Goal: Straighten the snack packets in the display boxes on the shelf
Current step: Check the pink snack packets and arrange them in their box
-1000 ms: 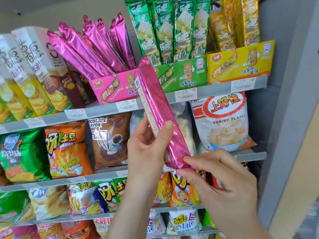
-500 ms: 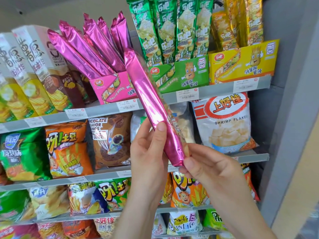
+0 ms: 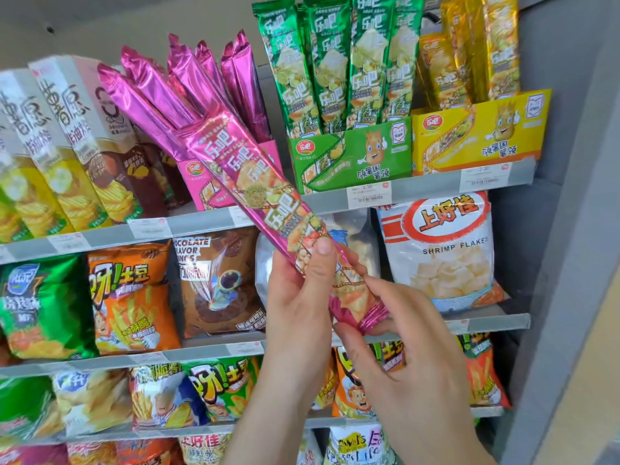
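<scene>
Hands both clamping pink packet (image 3: 255, 182): left hand (image 3: 302, 297) gripping lower body, right hand (image 3: 406, 364) pinching bottom end. I'm holding it outside pink display box (image 3: 198, 177), tip pointing 11 o'clock. Reinsertion pending; boxed packets (image 3: 151, 92) leaning, unstraightened.

You face grey metal shelf unit (image 3: 201, 223), several tiers stacked, front rails slanting up toward right. White price labels (image 3: 369, 195) stuck along rails. Grey back panel (image 3: 550, 55) behind upper tier at right. Wide grey upright (image 3: 577, 229) closes unit on your right. Beige wall (image 3: 100, 18) above, upper left. Tan surface (image 3: 604, 380) beyond upright, blurred; wall or floor unclear. Light bright, even; recesses beside upright darker.
</scene>
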The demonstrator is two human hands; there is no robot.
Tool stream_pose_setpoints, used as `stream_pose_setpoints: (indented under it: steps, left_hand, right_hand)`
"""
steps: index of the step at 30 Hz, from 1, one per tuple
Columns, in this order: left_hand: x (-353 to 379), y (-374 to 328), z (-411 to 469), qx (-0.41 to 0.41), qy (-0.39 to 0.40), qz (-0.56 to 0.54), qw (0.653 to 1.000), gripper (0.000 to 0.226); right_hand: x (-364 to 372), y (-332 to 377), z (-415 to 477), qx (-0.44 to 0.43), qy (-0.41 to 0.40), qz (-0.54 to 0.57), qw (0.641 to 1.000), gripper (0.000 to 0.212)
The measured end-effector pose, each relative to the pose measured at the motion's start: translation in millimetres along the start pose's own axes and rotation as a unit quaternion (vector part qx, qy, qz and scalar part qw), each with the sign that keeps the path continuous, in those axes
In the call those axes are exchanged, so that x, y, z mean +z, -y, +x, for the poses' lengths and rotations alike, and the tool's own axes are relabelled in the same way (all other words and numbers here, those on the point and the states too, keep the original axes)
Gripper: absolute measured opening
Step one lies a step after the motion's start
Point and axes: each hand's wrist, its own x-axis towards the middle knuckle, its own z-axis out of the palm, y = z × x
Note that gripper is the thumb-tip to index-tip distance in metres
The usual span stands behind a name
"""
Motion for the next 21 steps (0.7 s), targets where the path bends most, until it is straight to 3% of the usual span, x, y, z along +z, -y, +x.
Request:
stream_pose_setpoints:
  steps: [5,8,12,13,15,16,17,18,19,20,21]
  left_hand:
    - [0.8,-15.9,11.9,0.039,0.028,0.061,0.997,0.041]
    - [-3.4,-26.4,24.8,0.059,0.076,0.165,0.982,0.037]
    - [-20.3,-58.5,52.1,0.060,0.211,0.180,0.959,0.026]
    - [-26.8,-69.1,61.9,0.090,0.211,0.191,0.954,0.023]
    - [-39.7,-90.0,86.6,0.189,0.132,0.271,0.935,0.023]
    - [-45.1,-99.7,101.3,0.245,0.081,0.341,0.904,0.022]
    - [-47.7,-108.9,116.4,0.300,0.043,0.437,0.847,0.023]
    - [-47.4,-117.4,131.5,0.353,0.030,0.554,0.754,0.025]
    - [-45.9,-123.8,146.5,0.386,0.053,0.670,0.631,0.027]
    - [-43.6,-127.6,160.0,0.394,0.095,0.761,0.506,0.030]
    - [-41.1,-129.6,170.6,0.377,0.134,0.823,0.403,0.034]
  right_hand:
    - [7.5,7.6,20.1,-0.032,0.036,-0.040,0.998,0.057]
    - [15.1,9.1,39.0,-0.035,0.066,-0.062,0.995,0.064]
    - [18.5,13.4,67.9,0.017,0.122,0.126,0.984,0.038]
    - [18.2,15.0,75.4,0.023,0.135,0.175,0.975,0.035]
    - [17.1,21.2,91.3,0.006,0.143,0.223,0.964,0.034]
    - [16.2,25.1,99.4,-0.012,0.140,0.237,0.961,0.033]
    - [15.6,29.8,107.2,-0.028,0.135,0.248,0.959,0.031]
    - [15.6,35.1,115.7,-0.041,0.128,0.253,0.958,0.028]
    - [16.6,40.9,124.6,-0.047,0.121,0.254,0.958,0.025]
    - [18.6,47.2,134.1,-0.052,0.116,0.254,0.959,0.022]
    - [21.5,53.6,144.3,-0.063,0.110,0.260,0.957,0.018]
